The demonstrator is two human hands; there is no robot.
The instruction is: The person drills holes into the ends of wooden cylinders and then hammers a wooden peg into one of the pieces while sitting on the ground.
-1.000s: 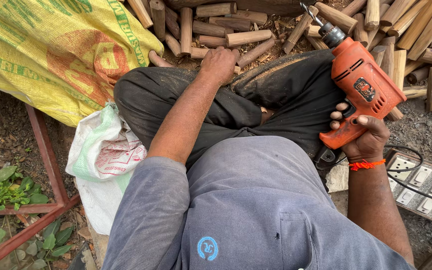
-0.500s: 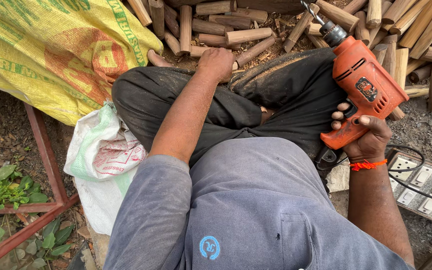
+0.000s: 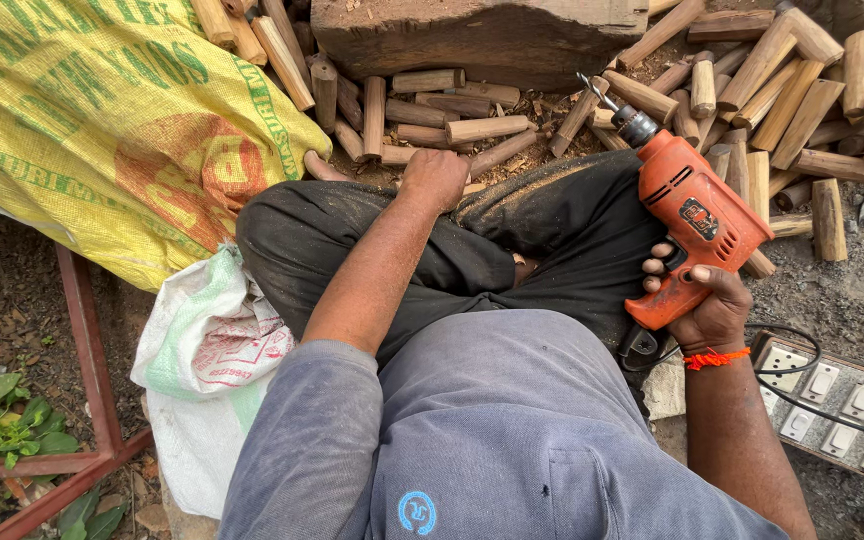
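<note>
Gripping: right hand [image 3: 714,312], fingers wrapped tight round the handle of an orange electric hand drill [image 3: 697,218] with bit pointing up-left, held just above the right knee of dark trousers [image 3: 512,250]. Left hand [image 3: 434,178]: curled loosely at the far knee, touching short cut wooden sticks [image 3: 452,125]; whether it grips one cannot be told. Around: rough wooden block [image 3: 482,40] beyond the sticks; yellow woven sack [image 3: 102,130] left; white sack [image 3: 207,370] beneath; switchboard with sockets [image 3: 837,410] lower right.
</note>
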